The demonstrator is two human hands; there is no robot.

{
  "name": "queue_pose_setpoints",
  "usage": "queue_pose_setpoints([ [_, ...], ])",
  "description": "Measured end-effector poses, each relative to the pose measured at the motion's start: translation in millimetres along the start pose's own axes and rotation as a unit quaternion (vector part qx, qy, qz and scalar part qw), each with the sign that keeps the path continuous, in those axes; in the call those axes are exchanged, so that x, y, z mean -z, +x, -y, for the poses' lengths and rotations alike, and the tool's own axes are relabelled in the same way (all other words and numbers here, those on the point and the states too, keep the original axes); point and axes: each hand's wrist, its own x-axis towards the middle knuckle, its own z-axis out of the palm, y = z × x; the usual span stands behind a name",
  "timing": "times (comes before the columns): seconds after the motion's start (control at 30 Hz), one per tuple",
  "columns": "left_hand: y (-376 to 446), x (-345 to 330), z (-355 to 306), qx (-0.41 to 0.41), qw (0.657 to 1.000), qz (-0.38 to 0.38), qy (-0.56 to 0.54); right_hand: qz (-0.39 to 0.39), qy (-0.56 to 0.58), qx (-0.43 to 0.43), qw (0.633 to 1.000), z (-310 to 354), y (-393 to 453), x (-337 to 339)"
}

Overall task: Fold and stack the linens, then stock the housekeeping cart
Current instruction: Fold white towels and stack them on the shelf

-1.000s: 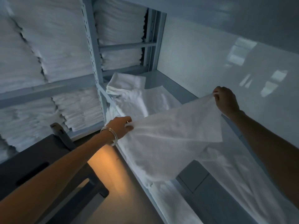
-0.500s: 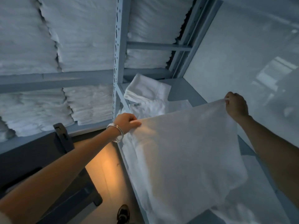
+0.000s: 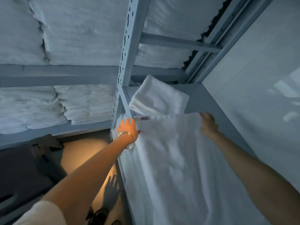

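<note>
Where half a second ago both hands held the white linen sheet [image 3: 170,159] up by its far corners, it now lies flat on the grey metal shelf surface [image 3: 203,98]. Left hand [image 3: 128,127], silver bangles [image 3: 127,140] at the wrist, rests on the sheet's far left corner, fingers spread and straight, thumb out to the side. Right hand [image 3: 208,123] lies flat on the far right edge, fingers straight and close together.

Edges: the sheet's left side runs along the shelf's front lip, just beside the slotted grey steel upright [image 3: 125,62]. A folded white towel [image 3: 159,98] sits just beyond the sheet's far edge; bare shelf to its right, up to the glossy wall [image 3: 251,103].

A small labelled pen-like object [image 3: 143,118] lies at the far edge; its label is unreadable. The sheet's near end is cut off by the frame. Stacked white linens [image 3: 65,38] fill the racks on the left, blurred.
</note>
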Motion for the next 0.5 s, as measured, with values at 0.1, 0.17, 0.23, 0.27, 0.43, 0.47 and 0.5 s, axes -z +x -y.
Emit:
queue_pose_setpoints([
  [0.1, 12.1, -8.0, 19.4, -0.056, 0.995, 0.023, 0.075, 0.059, 0.033, 0.027, 0.997, 17.0, -38.5, -43.9],
  [0.17, 24.7, -1.1, 23.4, -0.095, 0.991, 0.012, 0.097, 0.066, 0.077, 0.023, 0.995, 23.8, -73.9, -59.2],
  [0.23, 39.1, 5.2, 21.3, -0.119, 0.989, 0.009, 0.090, 0.079, 0.111, 0.012, 0.991, 26.0, -114.2, -69.2],
  [0.27, 44.8, 7.0, 19.0, -0.126, 0.988, 0.017, 0.090, 0.093, 0.126, 0.010, 0.988, 26.2, -133.9, -73.7],
  [0.43, 58.2, 8.8, -0.3, -0.127, 0.979, 0.037, 0.157, 0.144, 0.122, 0.011, 0.982, 22.4, -214.1, -88.6],
  [0.47, 58.4, 9.3, -3.3, -0.135, 0.976, 0.035, 0.167, 0.143, 0.110, 0.014, 0.984, 20.4, -223.1, -90.2],
  [0.5, 58.1, 9.2, -5.1, -0.145, 0.973, 0.037, 0.174, 0.147, 0.103, 0.008, 0.984, 18.9, -229.6, -90.1],
])
